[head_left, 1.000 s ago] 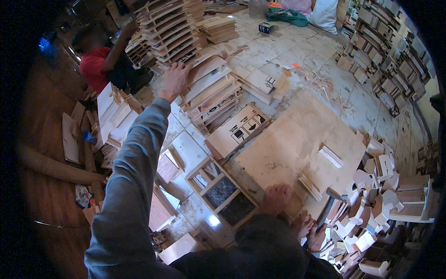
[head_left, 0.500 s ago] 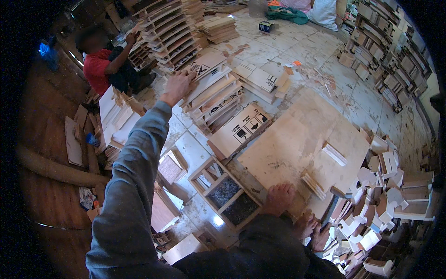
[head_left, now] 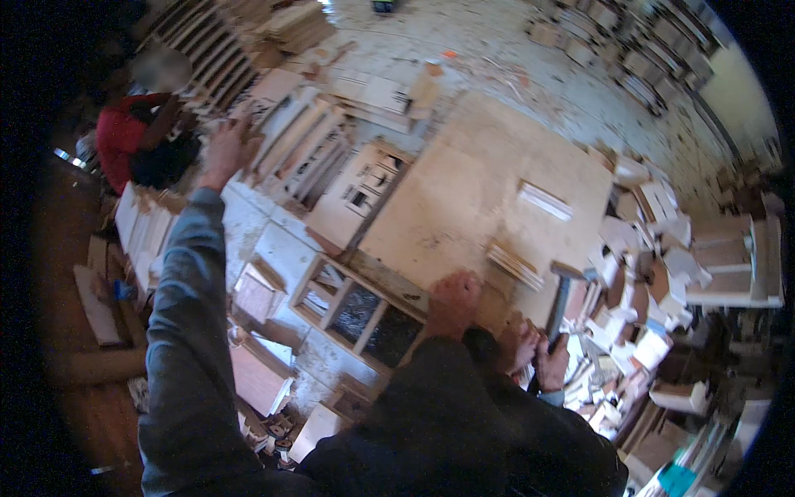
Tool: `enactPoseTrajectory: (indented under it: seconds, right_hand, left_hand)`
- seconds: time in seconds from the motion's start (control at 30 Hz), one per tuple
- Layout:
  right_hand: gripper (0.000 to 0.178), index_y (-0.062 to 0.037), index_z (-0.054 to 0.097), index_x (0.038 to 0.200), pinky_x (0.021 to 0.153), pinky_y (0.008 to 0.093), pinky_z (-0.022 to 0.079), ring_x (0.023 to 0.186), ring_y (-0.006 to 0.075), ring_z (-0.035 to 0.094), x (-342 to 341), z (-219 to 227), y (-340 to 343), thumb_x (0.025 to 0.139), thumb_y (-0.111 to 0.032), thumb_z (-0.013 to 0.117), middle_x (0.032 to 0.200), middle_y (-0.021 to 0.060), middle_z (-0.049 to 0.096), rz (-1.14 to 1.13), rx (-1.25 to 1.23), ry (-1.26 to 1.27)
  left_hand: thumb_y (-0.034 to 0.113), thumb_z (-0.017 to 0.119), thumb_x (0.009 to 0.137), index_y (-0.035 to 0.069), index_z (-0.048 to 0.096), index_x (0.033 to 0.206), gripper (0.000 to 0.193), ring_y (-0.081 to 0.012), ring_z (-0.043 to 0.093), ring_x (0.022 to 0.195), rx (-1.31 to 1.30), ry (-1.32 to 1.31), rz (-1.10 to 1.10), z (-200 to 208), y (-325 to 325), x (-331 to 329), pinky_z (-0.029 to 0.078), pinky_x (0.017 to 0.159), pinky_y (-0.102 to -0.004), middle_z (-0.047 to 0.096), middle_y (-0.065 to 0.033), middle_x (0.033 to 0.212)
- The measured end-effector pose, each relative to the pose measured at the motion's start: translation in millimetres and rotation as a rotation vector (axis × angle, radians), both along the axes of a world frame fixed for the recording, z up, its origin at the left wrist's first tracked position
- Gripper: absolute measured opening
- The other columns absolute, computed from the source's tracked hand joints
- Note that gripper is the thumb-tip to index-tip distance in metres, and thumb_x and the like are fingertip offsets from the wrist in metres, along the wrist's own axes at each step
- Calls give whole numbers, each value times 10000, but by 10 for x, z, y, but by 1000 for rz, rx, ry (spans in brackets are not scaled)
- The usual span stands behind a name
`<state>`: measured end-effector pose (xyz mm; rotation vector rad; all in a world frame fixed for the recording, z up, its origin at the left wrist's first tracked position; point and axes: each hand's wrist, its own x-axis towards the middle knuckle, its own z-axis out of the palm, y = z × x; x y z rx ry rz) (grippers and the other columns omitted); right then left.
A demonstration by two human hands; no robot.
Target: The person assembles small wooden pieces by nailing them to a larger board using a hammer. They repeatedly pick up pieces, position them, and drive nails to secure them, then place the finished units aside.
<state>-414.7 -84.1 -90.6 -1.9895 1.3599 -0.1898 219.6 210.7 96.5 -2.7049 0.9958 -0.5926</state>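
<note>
My left hand [head_left: 228, 151] is stretched out at far left, fingers apart, beside the near-left edge of a stack of wooden frames and panels [head_left: 302, 137]. Blur hides whether it touches them. My right hand [head_left: 551, 364] is wrapped round the handle of a hammer [head_left: 566, 290], beside my bare feet [head_left: 455, 296]. The hammer's head lies toward the right edge of a large plywood board [head_left: 464, 174]. On that board rest a pale wooden strip [head_left: 545, 201] and a small bundle of strips [head_left: 515, 267].
A divided wooden box [head_left: 338, 308] with dark contents stands left of my feet. Wood offcuts [head_left: 638, 290] are heaped at right. A person in red [head_left: 120, 141] sits at far left, near tall stacked frames [head_left: 203, 50]. More wooden pieces [head_left: 257, 369] lie at lower left.
The view has shifted, so the scene sits farther left and higher. My left hand has moved off the top panel to the stack's left side. My right hand still holds the hammer.
</note>
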Motion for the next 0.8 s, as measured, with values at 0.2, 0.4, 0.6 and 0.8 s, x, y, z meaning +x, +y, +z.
enactPoseTrajectory:
  seconds: [0.2,0.4,0.6,0.8]
  right_hand:
    - [304,-13,450,1124,599,446,433,654,376,565,-275,82,212,944,-245,527,768,227,581,-86,-251,-206]
    - [392,-20,451,1188,694,411,431,768,315,547,-882,-166,634,889,-236,587,866,190,551,-206,-65,26]
    - [455,-25,455,1245,850,406,415,974,324,520,-1277,-327,888,863,-224,603,1070,206,526,-66,-9,101]
    - [524,-30,459,1303,1007,402,398,1179,333,492,-1581,-565,1199,838,-212,619,1275,222,500,74,3,126]
  left_hand:
    - [210,665,828,53,594,1169,382,-345,527,1046,-502,71,-478,-413,-288,-756,405,926,-418,597,-163,1088]
    - [116,652,837,11,610,1077,265,-274,594,957,-683,871,-449,-1419,-942,-2178,480,842,-350,608,-142,1078]
    - [193,665,847,37,591,1108,313,-218,599,906,-798,957,-265,-1534,-1303,-2673,498,749,-338,624,-101,1006]
    - [210,604,870,75,563,1073,247,-199,575,882,-1134,1336,-175,-1900,-1550,-2688,476,750,-337,591,-71,977]
